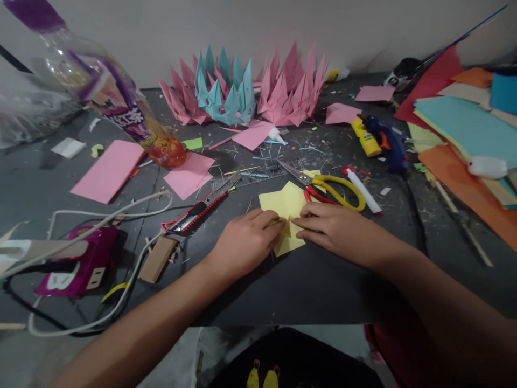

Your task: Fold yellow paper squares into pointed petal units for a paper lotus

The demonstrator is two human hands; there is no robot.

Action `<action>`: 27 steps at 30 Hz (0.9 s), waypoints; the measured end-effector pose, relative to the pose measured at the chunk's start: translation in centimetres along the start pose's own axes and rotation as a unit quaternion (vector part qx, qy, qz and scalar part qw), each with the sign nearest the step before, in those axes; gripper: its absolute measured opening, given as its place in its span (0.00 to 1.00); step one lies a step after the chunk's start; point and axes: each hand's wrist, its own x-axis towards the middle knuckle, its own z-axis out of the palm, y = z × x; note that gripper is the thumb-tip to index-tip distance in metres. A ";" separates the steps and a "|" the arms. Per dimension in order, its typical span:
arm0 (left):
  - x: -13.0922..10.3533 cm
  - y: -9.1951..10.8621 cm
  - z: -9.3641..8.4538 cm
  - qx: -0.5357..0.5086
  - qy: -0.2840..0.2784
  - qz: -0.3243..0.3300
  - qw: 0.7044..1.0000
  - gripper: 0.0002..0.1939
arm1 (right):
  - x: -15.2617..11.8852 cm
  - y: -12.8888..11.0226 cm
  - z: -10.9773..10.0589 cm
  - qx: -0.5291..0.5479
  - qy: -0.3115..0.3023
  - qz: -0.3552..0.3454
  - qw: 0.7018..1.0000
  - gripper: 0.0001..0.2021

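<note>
Left grip [247, 238], right grip [331, 230], on yellow paper [287, 200], its middle partly hidden

The yellow paper [286, 199] lies on the dark desk [250, 302], nearer its front edge than its back. It is a plain sheet, creased and partly folded, its outline uneven, with one corner pointing toward the desk's back edge. The folds at its partly covered middle are hard to make out.
</note>
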 end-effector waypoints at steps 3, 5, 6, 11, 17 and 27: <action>0.0 -0.1 0.0 0.010 -0.004 0.018 1.000 0.10 | 0.0 -0.1 0.1 -0.011 0.010 0.018 1.000 0.10; 0.0 -0.1 0.0 0.015 -0.004 0.032 0.999 0.09 | -0.1 0.0 0.1 -0.017 0.021 0.013 1.000 0.11; 0.0 -0.1 0.0 0.019 -0.003 0.038 0.999 0.09 | -0.1 0.0 0.1 -0.022 0.025 0.006 0.999 0.12; 0.0 -0.2 0.0 0.035 -0.003 0.059 0.998 0.09 | -0.1 0.0 0.1 -0.047 0.018 -0.009 0.999 0.10; 0.0 -0.4 -0.2 0.033 -0.013 0.085 0.996 0.09 | 0.0 -0.4 -0.1 -0.042 0.016 -0.003 0.999 0.12; 0.1 -0.2 -0.4 0.040 -0.015 0.097 0.994 0.10 | -0.2 -0.1 0.5 0.039 0.003 0.021 0.999 0.11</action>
